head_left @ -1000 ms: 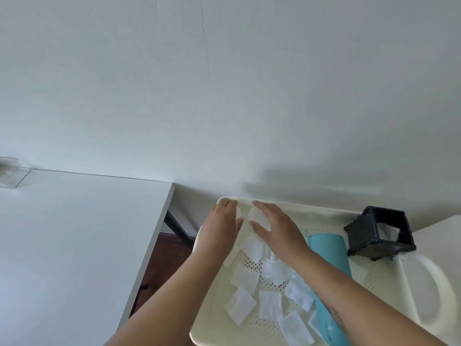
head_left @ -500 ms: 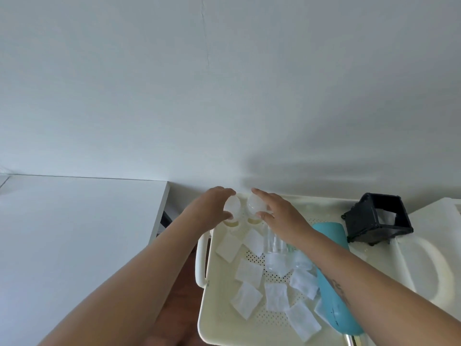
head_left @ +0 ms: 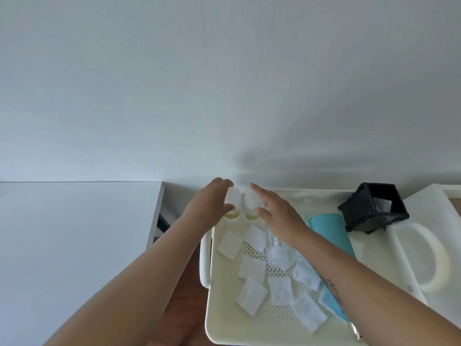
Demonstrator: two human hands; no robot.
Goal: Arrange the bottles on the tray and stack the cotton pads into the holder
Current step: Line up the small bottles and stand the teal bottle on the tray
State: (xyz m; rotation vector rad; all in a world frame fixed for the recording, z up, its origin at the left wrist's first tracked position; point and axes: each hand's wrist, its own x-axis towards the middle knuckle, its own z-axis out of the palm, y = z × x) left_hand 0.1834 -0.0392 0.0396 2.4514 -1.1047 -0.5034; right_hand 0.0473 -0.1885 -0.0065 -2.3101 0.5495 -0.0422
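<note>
Head view.

- Left hand [head_left: 207, 208]: fingers curled round the white cap of the left small bottle [head_left: 233, 199], grasping it.
- Right hand [head_left: 277, 213]: thumb and forefinger bracket the white cap of the right small bottle [head_left: 252, 199], grasping it, with the fingers fairly straight.
- The two small bottles: upright, side by side, caps almost touching, at the tray's far left corner by the wall [head_left: 224, 83]. Yellowish contents show below the caps.
- Tray [head_left: 224, 330]: cream, perforated floor, looped handle at its left end.
- Cotton pads [head_left: 252, 268]: white squares, scattered flat and loose over the tray floor, some overlapping.
- Teal bottle [head_left: 329, 233]: lying on its side in the tray, partly under the right forearm.
- Clear bottle [head_left: 274, 245]: lying among the pads just below the right wrist; outline hard to make out.
- Holder [head_left: 374, 208]: black, square, open-sided, tilted, at the tray's far right corner, well apart from the pads.
- Worktop [head_left: 74, 245]: white, left of the tray, across a gap showing brown floor [head_left: 184, 283].
</note>
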